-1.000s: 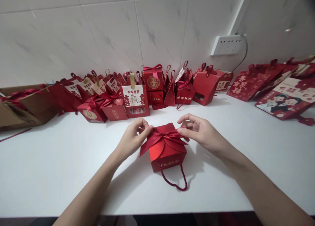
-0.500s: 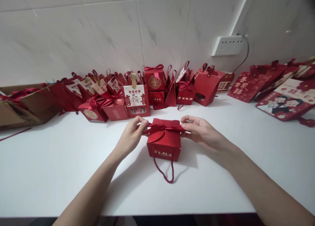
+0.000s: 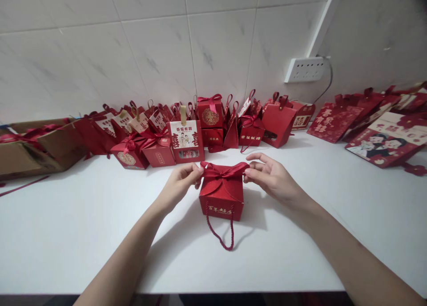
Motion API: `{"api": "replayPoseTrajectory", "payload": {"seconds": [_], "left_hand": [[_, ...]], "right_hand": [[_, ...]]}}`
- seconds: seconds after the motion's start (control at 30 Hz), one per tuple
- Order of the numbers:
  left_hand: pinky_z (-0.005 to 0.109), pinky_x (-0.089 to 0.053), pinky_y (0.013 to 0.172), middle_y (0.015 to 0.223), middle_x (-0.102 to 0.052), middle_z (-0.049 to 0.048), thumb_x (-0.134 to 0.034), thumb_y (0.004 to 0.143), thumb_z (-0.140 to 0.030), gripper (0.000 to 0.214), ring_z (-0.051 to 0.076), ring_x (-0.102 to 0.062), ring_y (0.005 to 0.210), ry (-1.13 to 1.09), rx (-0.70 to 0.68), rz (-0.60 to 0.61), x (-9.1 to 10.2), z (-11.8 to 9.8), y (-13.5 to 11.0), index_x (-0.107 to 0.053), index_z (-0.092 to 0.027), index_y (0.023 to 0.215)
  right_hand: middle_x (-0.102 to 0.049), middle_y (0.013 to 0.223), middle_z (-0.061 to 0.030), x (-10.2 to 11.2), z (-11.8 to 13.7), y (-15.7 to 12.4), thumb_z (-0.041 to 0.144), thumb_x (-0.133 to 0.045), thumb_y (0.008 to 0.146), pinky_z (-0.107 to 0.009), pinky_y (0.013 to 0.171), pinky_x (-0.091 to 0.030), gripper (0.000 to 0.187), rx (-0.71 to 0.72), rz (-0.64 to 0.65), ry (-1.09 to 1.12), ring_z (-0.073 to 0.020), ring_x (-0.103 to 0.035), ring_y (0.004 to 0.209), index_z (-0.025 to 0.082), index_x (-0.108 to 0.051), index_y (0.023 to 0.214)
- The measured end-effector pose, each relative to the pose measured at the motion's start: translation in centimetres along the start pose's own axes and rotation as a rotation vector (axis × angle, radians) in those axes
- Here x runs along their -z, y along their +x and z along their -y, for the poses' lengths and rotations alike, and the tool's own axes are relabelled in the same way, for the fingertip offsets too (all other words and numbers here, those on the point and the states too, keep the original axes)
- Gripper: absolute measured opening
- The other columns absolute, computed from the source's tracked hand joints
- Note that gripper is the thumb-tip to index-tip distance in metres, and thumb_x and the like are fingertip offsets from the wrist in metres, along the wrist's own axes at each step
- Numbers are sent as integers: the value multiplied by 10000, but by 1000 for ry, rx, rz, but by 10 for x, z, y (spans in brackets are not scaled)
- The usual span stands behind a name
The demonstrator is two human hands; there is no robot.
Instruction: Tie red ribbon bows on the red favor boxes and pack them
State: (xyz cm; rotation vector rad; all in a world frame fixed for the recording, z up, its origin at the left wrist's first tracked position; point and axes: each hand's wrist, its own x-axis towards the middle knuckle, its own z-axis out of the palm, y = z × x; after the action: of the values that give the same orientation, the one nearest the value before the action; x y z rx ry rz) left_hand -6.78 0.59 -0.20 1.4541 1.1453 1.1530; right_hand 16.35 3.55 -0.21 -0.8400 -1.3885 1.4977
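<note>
A red gift box [image 3: 221, 202] with gold lettering stands upright on the white table, its curved top flaps folded shut. Across its top lies a red ribbon [image 3: 224, 171] looped into a bow. My left hand [image 3: 183, 180] pinches the bow's left side between thumb and fingers. On the other side, my right hand [image 3: 271, 177] grips the right side between thumb and index finger, its other fingers loosely raised. A dark red cord handle [image 3: 220, 239] hangs from the box's front and rests on the table.
Several red gift boxes line the wall, among them a white-fronted box [image 3: 184, 137] and a plain red box [image 3: 279, 119]. A cardboard box [image 3: 40, 157] holding ribbon stands left. Boxes with printed figures [image 3: 383, 139] lie right, and a power strip [image 3: 305, 70] is on the wall.
The ribbon's loops have spread wider and show as a clearer bow. My right hand has shifted slightly inward. The whole view has tilted up a little.
</note>
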Motion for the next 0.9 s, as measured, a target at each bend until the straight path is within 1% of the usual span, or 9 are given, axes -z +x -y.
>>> {"api": "replayPoseTrajectory", "payload": {"seconds": [0.1,0.23,0.33,0.43,0.5,0.6,0.7,0.9], "left_hand": [[226,-309,534,551,-424,-35,-602,752,-466,378,86,-393,535,-67,28,-49,1,0,1,-433,-168,591],[223,-318,529,557,-423,-35,-619,740,-456,373,81,-393,529,-122,49,-34,0,-2,0,-436,-167,591],[214,-320,527,556,-425,-40,-630,738,-441,359,72,-393,523,-165,57,-12,-2,-2,0,-452,-163,598],[209,-324,529,548,-432,-44,-641,733,-429,351,70,-399,520,-205,65,-7,-2,-2,0,-456,-162,600],[208,-331,535,548,-441,-44,-645,732,-424,346,69,-404,521,-215,66,-3,-2,-1,0,-462,-161,601],[209,-342,542,550,-452,-42,-644,733,-421,343,71,-414,522,-214,67,-4,-2,0,0,-465,-160,600],[212,-349,541,564,-465,-37,-642,732,-419,341,73,-428,527,-216,78,-11,-2,1,2,-461,-160,604],[205,-361,531,567,-458,-36,-692,673,-360,355,74,-442,534,-303,83,-69,-4,0,4,-417,-159,574]], "right_hand": [[-575,620,46,3,-1,2,372,-726,645,-328,692,-464,416,30,-47,39,-132,-579,617,202,-468,923],[-551,618,48,2,-4,3,399,-710,663,-308,653,-441,387,-3,-64,-127,-126,-550,607,197,-507,923],[-567,677,26,-1,-7,2,372,-727,639,-293,644,-439,310,-13,-39,-249,-119,-541,627,182,-563,820],[-605,723,-4,-5,-7,2,367,-701,662,-305,682,-459,234,-31,-15,-291,-132,-566,674,172,-575,698],[-612,713,-6,-5,-7,2,363,-690,670,-312,691,-472,223,-41,-19,-286,-135,-576,673,171,-577,680],[-620,703,-2,-4,-7,4,349,-706,654,-315,669,-489,239,-32,-37,-239,-132,-582,641,171,-578,747],[-625,686,8,-1,-8,5,342,-727,637,-324,659,-504,323,-35,-47,-183,-128,-591,601,173,-560,856],[-629,669,17,0,-2,2,302,-740,640,-330,699,-530,321,-51,-23,-153,-124,-617,614,168,-575,880]]}}
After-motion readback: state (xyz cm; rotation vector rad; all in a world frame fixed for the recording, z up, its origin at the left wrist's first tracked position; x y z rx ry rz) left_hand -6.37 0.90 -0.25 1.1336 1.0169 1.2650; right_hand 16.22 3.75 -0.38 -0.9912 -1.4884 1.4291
